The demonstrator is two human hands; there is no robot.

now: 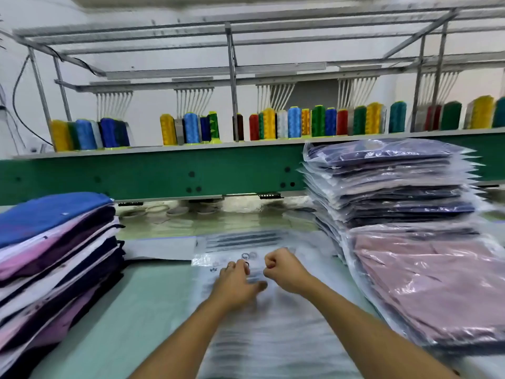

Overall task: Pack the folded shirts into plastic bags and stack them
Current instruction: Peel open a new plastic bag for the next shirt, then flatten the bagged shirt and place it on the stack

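Fingers of the left hand lie relaxed on the top plastic bag on the surface; the right hand is curled tight, whether pinching film I cannot tell. Clinging film could lift two bags together; folded shirts sit at left.

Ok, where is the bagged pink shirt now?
In the head view, the bagged pink shirt lies at the near right, in front of the tall stack of bagged shirts and right of the right hand.
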